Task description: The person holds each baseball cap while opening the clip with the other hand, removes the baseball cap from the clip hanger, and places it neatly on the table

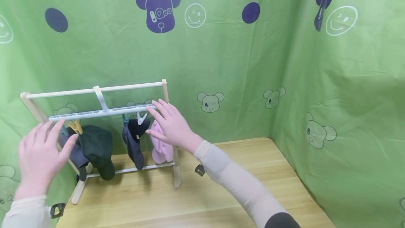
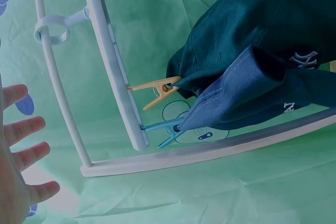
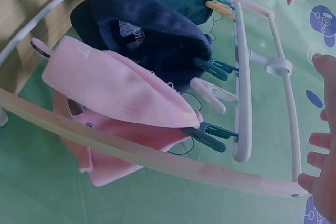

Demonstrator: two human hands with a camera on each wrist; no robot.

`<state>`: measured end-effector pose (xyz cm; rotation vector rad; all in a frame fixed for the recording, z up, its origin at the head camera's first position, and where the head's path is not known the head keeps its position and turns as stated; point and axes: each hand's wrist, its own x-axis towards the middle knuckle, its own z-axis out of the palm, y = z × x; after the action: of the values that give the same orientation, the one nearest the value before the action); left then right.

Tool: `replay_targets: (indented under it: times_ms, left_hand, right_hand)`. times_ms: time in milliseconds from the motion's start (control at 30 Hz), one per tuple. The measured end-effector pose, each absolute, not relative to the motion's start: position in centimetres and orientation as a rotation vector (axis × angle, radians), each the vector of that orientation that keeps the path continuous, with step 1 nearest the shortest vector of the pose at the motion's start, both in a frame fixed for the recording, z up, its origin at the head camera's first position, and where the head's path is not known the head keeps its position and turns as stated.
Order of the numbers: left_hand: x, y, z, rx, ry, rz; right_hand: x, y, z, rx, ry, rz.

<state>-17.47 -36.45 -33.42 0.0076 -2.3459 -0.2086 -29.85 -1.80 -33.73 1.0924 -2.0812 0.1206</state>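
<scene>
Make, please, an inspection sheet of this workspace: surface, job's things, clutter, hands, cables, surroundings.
Surface: wooden table; rack stands on it.
Job's things: hanger hooked on the rack's top bar; green cap, blue cap, navy cap and pink cap hang from its clips.
Clutter: nothing seen.
Hands: left hand and right hand near the hanger's ends; neither grips anything.
Cables: nothing seen.
Surroundings: green curtain behind and beside the table.

The yellowish wood-grain tabletop [image 1: 240,185] had a rounded far corner; a wooden-sided rack [image 1: 133,87] stood upright directly on it.
</scene>
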Motion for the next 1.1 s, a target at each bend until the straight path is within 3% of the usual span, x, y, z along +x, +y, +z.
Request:
replay_targets:
  times_ms: [1100]
  left_hand:
    - [-20.2, -38.3, -28.3, 0.041, -2.553, -0.122]
  right_hand:
    - [-33.2, -6.1, -27.5, 0.987, -2.216, 0.030]
